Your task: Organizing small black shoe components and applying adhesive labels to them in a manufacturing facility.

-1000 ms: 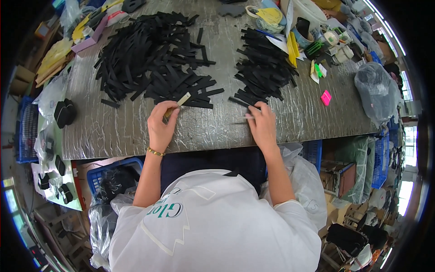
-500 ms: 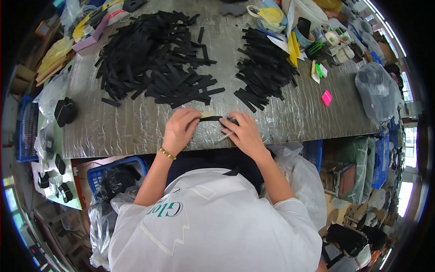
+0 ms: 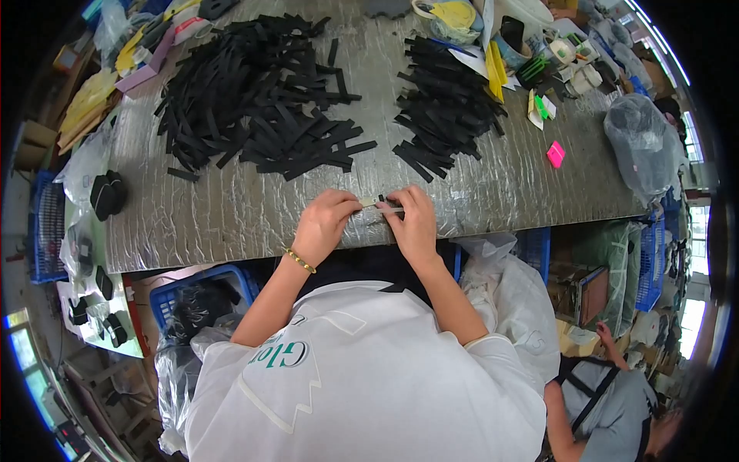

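Observation:
Near the front edge of the table, my left hand [image 3: 326,222] is closed, pinching a short pale flat strip [image 3: 369,202]. A small dark end of a black strip [image 3: 381,198] shows beside it; most of that strip is hidden by the fingers and the pale piece. Close by on the right, my right hand [image 3: 414,223] is closed around a thin whitish stick [image 3: 391,209], pen-like in shape, whose tip meets the strips. Beyond my hands lie a large heap of black strips [image 3: 231,92] on the left and a smaller heap of black strips [image 3: 446,108] on the right.
A pink block [image 3: 556,155] and a clear plastic bag [image 3: 643,146] sit on the table's right side. Supplies crowd the back right around a round tub [image 3: 512,58]. Blue baskets [image 3: 204,281] stand below the front edge. Another person [image 3: 616,400] is at the lower right.
Both hands have drawn closer together, the left moving right with the pale strip. Less of the black strip shows. The other person has come into view at the lower right.

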`<state>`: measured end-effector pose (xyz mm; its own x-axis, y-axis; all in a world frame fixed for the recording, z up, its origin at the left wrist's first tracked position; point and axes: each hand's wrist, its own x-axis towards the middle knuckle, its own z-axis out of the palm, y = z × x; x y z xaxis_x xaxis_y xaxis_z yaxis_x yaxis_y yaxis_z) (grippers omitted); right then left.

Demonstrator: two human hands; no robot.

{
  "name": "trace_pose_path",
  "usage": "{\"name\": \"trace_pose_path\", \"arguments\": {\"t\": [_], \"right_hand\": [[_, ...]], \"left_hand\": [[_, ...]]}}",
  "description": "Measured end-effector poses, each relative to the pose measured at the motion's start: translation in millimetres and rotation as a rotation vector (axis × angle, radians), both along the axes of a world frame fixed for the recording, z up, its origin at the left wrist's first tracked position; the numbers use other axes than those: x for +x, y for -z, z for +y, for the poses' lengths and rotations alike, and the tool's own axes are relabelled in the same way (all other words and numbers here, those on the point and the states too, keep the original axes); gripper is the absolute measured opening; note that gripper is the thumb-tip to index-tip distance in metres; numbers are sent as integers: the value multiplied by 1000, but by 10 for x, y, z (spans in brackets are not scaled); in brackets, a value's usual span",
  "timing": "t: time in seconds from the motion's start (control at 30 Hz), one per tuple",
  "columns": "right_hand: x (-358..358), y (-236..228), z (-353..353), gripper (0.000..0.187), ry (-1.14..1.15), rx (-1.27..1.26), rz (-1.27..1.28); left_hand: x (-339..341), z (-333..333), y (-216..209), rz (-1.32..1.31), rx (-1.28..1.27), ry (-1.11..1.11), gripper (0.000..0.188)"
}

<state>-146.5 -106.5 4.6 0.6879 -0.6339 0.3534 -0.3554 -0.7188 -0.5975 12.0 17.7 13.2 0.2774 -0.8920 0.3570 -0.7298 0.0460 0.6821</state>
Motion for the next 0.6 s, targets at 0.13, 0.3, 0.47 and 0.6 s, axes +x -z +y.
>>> {"name": "trace_pose_path", "arguments": {"t": [0.13, 0.3, 0.47, 0.6], "right_hand": [[18, 18, 95, 15, 68, 1, -23], [15, 17, 101, 11, 92, 58, -47], [4, 25, 64, 12, 69, 80, -41], [-12, -187, -57, 12, 29, 464, 6]], "left_hand": [[-69, -21, 36, -45, -30, -50, 18], [-97, -71, 38, -64, -46, -52, 21], [-113, -93, 36, -90, -53, -48, 23], [-105, -85, 69, -139, -53, -41, 25]]}}
